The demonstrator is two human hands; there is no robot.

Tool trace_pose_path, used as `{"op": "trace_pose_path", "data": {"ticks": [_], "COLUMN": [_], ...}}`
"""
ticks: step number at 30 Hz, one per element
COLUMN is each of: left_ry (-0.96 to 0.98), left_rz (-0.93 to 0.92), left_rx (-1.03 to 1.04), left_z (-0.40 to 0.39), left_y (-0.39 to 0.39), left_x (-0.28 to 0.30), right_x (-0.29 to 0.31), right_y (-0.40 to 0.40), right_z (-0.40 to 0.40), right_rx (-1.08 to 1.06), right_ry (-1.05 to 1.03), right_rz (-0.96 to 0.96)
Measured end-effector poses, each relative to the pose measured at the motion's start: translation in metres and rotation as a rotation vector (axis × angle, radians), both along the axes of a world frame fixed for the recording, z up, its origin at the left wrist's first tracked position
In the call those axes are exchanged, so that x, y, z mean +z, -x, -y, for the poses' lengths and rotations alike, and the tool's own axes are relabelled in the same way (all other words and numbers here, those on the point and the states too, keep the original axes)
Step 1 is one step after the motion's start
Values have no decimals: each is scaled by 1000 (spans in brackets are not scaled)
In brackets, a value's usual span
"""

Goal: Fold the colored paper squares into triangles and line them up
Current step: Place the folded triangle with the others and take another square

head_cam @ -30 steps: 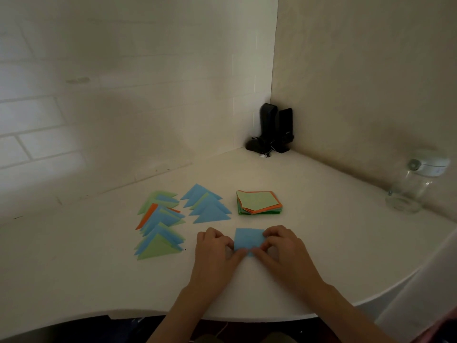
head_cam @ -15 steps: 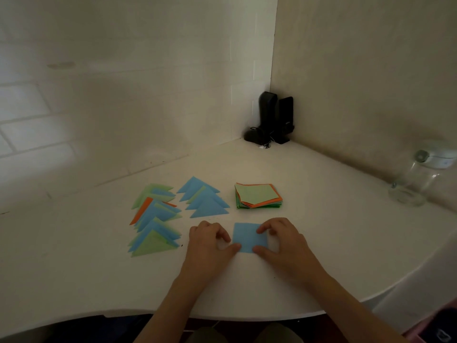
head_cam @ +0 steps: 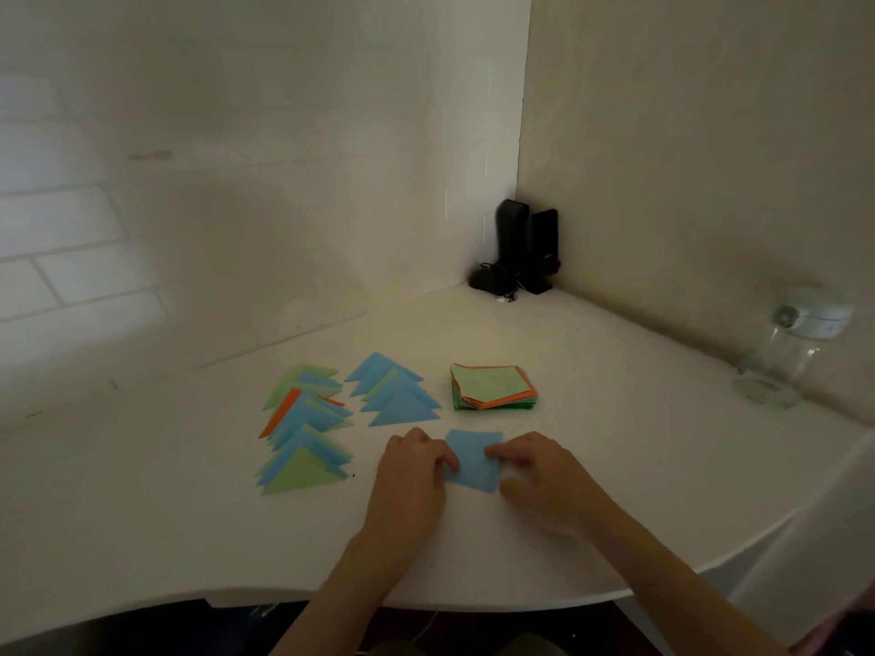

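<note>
I am sitting at a white corner table [head_cam: 592, 490], looking down at my two bare hands. Between them lies a blue paper square [head_cam: 473, 459], flat on the table and still unfolded. My left hand [head_cam: 412, 480] rests at its left edge, fingers curled, with the fingertips pressing or pinching that edge; I cannot tell which. My right hand [head_cam: 544, 480] is at the right side, its index finger reaching onto the paper near the upper right while the thumb sits by the lower right corner. The fingers there look loosely curled and close together.

Just beyond the square sits a stack of unfolded squares [head_cam: 492, 388], green on top with orange beneath. To the left are two lines of finished triangles: a blue row [head_cam: 395, 393] near the stack, and a mixed row [head_cam: 305, 428] of green, blue and orange further left, each triangle overlapping the next.

Risks, as I judge them: the paper is thin and light, so if I lift one corner without pinning the opposite one, the sheet may slide and the corners will not meet, giving a crooked triangle. Creasing before the edges align would fix that error. My left wrist is near the blue row, and a careless sweep could scatter the lined-up triangles.
</note>
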State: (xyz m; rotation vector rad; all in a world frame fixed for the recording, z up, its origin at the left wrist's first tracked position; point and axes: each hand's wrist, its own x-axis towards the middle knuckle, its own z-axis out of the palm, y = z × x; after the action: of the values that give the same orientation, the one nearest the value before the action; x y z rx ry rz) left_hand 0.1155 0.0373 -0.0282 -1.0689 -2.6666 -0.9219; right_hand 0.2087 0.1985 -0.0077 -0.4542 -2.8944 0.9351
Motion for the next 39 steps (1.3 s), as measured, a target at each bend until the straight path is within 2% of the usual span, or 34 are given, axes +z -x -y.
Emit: {"op": "trace_pose_path", "data": {"ticks": [3, 5, 8, 11, 13, 16, 20, 31, 39], "left_ry": [-13, 29, 48, 61, 50, 2, 18, -63, 74], "left_rz": [-125, -190, -216, -260, -297, -332, -319, -43, -156], "left_rx": [14, 18, 21, 18, 12, -3, -3, 121, 243], "left_z": [-1, -2, -3, -5, -5, -2, 10, 27, 9], "left_y": [-12, -20, -30, -32, -31, -25, -16, 4, -6], "left_x": [-5, -6, -5, -4, -6, -10, -9, -8, -8], "right_x": [-3, -3, -1, 2, 5, 5, 1, -9, -9], "right_y": [-6, -10, -12, -13, -15, -16, -12, -6, 5], "right_z": [5, 9, 14, 22, 25, 21, 17, 18, 24], "right_rx": [-15, -47, -85, -67, -55, -61, -61, -148, -253], "right_ry": [-35, 13, 116, 123, 90, -88, -196, -106, -164], "right_rz": [-24, -72, -102, -119, -164, -184, -101, -165, -104]}}
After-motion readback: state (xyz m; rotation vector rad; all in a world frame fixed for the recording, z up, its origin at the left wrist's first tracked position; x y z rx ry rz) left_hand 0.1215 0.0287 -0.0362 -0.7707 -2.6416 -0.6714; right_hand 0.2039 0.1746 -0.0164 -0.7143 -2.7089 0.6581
